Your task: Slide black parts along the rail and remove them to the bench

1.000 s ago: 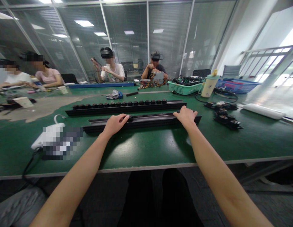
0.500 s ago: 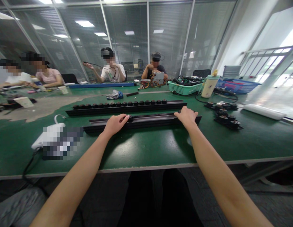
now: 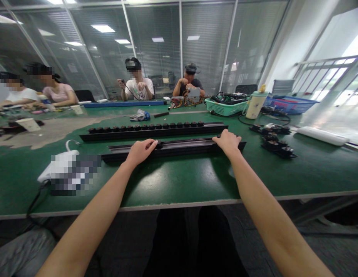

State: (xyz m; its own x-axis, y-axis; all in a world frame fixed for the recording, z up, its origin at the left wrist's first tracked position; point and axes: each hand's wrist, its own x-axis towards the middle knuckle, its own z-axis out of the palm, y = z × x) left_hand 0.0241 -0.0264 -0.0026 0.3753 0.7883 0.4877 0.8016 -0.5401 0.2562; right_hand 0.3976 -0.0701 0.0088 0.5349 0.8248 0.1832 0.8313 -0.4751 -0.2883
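Note:
A long black rail [image 3: 186,149] lies crosswise on the green table [image 3: 173,181], with a grey metallic channel along its top. My left hand [image 3: 141,151] is closed on a small black part [image 3: 158,144] that sits in the channel, left of the middle. Near the rail's right end, my right hand [image 3: 228,142] is closed over the rail, its fingertips on the far side and partly hidden. Behind this rail lies a second black rail [image 3: 156,133] carrying a row of several small black parts [image 3: 151,126].
Black parts [image 3: 278,146] are piled at the right near a white bar [image 3: 322,136]. A white device [image 3: 62,163] sits at the left. Farther back are a green basket [image 3: 226,107], a bottle [image 3: 255,105] and a glove [image 3: 140,115]. Several people sit beyond.
Both my hands stay in the same place on the rail. Across the table, a person in a white shirt has brought a raised hand with a cable inward.

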